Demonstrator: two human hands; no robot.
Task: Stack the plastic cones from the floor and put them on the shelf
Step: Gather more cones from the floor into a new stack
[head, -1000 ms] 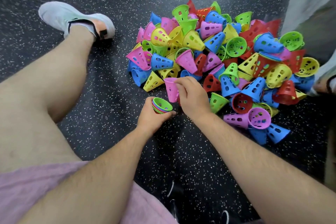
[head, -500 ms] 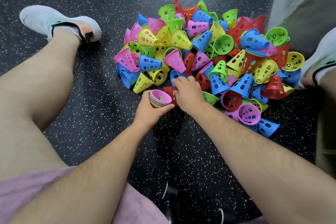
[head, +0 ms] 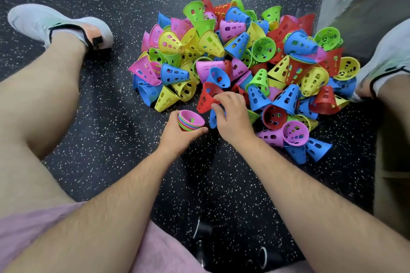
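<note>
Your left hand (head: 177, 137) grips a stack of nested cones (head: 190, 121), fingers and thumb curled round its side. The stack stands nearly upright, with its long axis vertical, wide mouths up toward you and narrow ends down inside your palm. A pink cone sits innermost on top, with rims of green, blue and red banded below it.

Your right hand (head: 233, 117) is just beside the stack, at the near edge of the pile of cones (head: 244, 51). Its thumb and fingertips pinch a red cone (head: 206, 97) by its wall. That cone is tilted, and its long axis runs away from you and slightly right. The flared wide end appears to be the nearer one, close to the stack, and the narrow end points into the pile. A blue cone (head: 212, 118) lies partly hidden under this hand.

The pile spreads across the black speckled floor (head: 111, 139) between your legs. It is a loose heap of yellow, green, blue, pink and red perforated cones lying on their sides and pointing every way. Your left shoe (head: 55, 24) is off to the pile's left, and your right shoe (head: 386, 57) touches its right edge. Pink shorts (head: 33, 228) show at the bottom of the view.
</note>
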